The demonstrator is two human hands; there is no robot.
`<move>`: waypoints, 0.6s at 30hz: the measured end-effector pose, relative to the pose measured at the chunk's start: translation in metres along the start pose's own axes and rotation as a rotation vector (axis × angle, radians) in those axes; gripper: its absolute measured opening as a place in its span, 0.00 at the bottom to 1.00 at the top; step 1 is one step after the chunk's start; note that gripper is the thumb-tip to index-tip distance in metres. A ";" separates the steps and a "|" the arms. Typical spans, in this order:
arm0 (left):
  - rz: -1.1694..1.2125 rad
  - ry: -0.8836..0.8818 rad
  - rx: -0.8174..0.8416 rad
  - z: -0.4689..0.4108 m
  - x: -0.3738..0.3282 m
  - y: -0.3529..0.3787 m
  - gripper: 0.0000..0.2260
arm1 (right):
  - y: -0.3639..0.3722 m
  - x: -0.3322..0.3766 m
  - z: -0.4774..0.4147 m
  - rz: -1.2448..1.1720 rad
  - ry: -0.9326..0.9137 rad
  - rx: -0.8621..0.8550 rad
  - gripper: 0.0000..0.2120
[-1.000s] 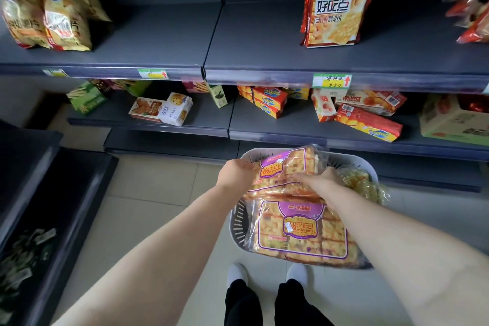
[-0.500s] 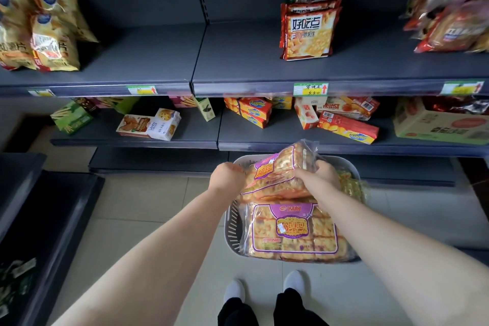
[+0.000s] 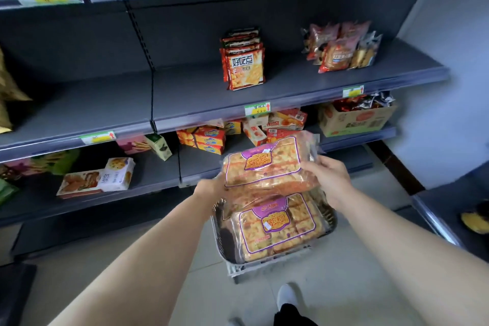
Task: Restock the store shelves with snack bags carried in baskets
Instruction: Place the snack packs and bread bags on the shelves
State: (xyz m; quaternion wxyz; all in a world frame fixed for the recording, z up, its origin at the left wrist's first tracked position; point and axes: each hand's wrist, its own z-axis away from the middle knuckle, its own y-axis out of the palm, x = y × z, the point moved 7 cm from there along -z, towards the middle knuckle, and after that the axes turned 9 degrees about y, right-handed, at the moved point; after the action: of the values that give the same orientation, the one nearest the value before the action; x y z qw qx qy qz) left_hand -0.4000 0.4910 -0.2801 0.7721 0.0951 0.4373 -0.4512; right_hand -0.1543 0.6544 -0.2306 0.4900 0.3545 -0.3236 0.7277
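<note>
- Lifting clear of the basket (image 3: 239, 268), the snack bag (image 3: 267, 164) hangs between two hands in the air, in front of the lower shelf's edge and above a second bag (image 3: 277, 225) that lies flat in the basket on the floor.
- The right hand (image 3: 328, 177) grasps the bag's right end, thumb on top and fingers curled over the crimped seal. The left hand (image 3: 210, 189) holds the left end from below. It is blurred and its fingers are hidden behind the wrapper.
- Slipping is the likeliest failure. The film looks glossy and slack, so a loose grip at either end could let the bag sag in the middle or drop back onto the one beneath.
- Squeezing harder carries its own risk, since the contents look like brittle baked squares that could crack under pinching fingers.
- Catching is possible on the way up. The middle shelf (image 3: 185, 98) has a projecting front rail with a price tag (image 3: 257, 109), and the bag's flared seal could snag on it.
- Crowding matters too. Upright orange packs (image 3: 244, 69) stand on that shelf, and a wide bag pushed in beside them could tip them over.
- The bag itself is a wide, clear packet showing orange-gold squares in rows, with a purple outline and a purple label patch. It is tilted, right end higher.
</note>
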 end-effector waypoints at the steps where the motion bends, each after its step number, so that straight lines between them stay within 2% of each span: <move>1: 0.118 -0.028 0.017 0.006 0.000 0.001 0.22 | -0.003 -0.001 0.007 -0.043 0.003 0.016 0.06; 3: 0.268 -0.030 0.026 0.011 -0.004 0.001 0.27 | -0.008 -0.003 0.017 -0.108 0.006 0.053 0.04; 5: 0.312 0.020 -0.023 0.016 -0.011 -0.008 0.28 | -0.008 -0.007 0.027 -0.148 0.002 0.081 0.04; 9: 0.337 0.112 -0.015 0.035 -0.024 -0.024 0.18 | -0.002 -0.004 0.045 -0.189 0.001 0.095 0.10; 12: 0.356 0.190 0.003 0.054 -0.038 -0.037 0.16 | 0.007 0.005 0.055 -0.160 -0.003 0.114 0.16; 16: 0.389 0.289 0.004 0.086 -0.052 -0.051 0.13 | 0.024 0.015 0.073 -0.136 -0.033 0.215 0.18; 18: 0.395 0.314 -0.028 0.102 -0.054 -0.058 0.11 | 0.024 0.016 0.080 -0.088 -0.038 0.220 0.27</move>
State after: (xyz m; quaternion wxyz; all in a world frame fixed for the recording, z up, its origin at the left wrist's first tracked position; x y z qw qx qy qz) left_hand -0.3963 0.4356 -0.1633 0.7691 0.2371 0.5309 -0.2654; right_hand -0.1654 0.5886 -0.1772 0.4731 0.4338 -0.2350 0.7299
